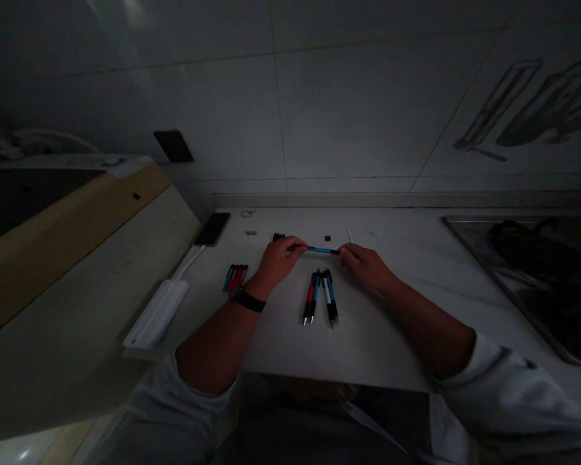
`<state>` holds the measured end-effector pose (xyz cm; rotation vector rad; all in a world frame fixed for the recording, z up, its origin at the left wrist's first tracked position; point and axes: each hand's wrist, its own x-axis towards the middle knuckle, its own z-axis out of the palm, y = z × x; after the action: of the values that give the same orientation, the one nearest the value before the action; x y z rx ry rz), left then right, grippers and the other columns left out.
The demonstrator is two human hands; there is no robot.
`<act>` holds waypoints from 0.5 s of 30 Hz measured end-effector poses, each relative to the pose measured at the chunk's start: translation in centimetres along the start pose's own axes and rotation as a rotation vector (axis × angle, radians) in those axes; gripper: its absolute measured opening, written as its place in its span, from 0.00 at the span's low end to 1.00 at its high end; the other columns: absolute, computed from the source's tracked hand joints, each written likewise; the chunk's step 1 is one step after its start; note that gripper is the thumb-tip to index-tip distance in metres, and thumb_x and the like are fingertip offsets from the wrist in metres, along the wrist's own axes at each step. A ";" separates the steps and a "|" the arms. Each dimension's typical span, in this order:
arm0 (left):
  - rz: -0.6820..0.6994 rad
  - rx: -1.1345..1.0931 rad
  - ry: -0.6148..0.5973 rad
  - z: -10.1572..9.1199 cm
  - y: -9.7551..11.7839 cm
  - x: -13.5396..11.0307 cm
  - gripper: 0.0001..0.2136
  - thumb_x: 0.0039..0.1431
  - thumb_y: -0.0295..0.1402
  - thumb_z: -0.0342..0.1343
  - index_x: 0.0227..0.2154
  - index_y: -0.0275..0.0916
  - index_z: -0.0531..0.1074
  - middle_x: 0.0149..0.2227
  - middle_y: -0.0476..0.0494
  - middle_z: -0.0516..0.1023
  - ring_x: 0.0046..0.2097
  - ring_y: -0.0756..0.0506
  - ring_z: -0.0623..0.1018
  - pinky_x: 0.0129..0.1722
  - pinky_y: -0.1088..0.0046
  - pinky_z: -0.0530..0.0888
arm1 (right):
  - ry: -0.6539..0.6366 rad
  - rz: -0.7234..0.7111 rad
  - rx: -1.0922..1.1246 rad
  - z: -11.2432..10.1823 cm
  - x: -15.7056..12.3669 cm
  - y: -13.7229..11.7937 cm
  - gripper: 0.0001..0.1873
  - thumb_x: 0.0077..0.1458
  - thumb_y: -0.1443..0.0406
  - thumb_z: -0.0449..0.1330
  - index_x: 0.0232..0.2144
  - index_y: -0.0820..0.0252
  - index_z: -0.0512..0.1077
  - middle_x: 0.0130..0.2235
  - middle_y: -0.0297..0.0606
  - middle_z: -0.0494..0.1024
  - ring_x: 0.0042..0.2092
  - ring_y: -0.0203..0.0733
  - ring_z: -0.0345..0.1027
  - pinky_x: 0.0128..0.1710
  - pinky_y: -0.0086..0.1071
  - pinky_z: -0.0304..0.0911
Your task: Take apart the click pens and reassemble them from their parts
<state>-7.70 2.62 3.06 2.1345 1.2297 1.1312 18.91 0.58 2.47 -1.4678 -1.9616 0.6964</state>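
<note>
Coloured tubes (235, 278), their near ends beside your wristband (250, 301); your left hand (279, 259), fingertips pinched on one end of a blue pen (322, 250), black pieces (277, 236) partly hidden behind. Four pens (315, 294) on the counter (368, 349), nearer you than the blue pen stretched between your hands. Your right hand (365, 263), fingertips closed on its other end, exact grip too dark to read; white sticks (351, 235), partly covered; stove (513, 284), cut off at the edge.

We wore creased grey sleeves (518, 387)
They ended near our elbows; a black wristband (252, 301) circled our left wrist.
</note>
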 end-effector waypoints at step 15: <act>-0.017 -0.031 -0.011 0.3 -0.2 0.0 0.05 0.66 0.33 0.60 0.39 0.41 0.80 0.40 0.46 0.84 0.43 0.46 0.81 0.47 0.68 0.77 | 0.017 -0.026 0.041 0.5 0.2 0.7 0.15 0.62 0.55 0.59 0.47 0.55 0.73 0.37 0.38 0.80 0.35 0.42 0.72 0.37 0.34 0.65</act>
<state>-7.57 2.79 2.75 2.1009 1.2154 1.1220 18.97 0.96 1.68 -1.4176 -1.9387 0.7061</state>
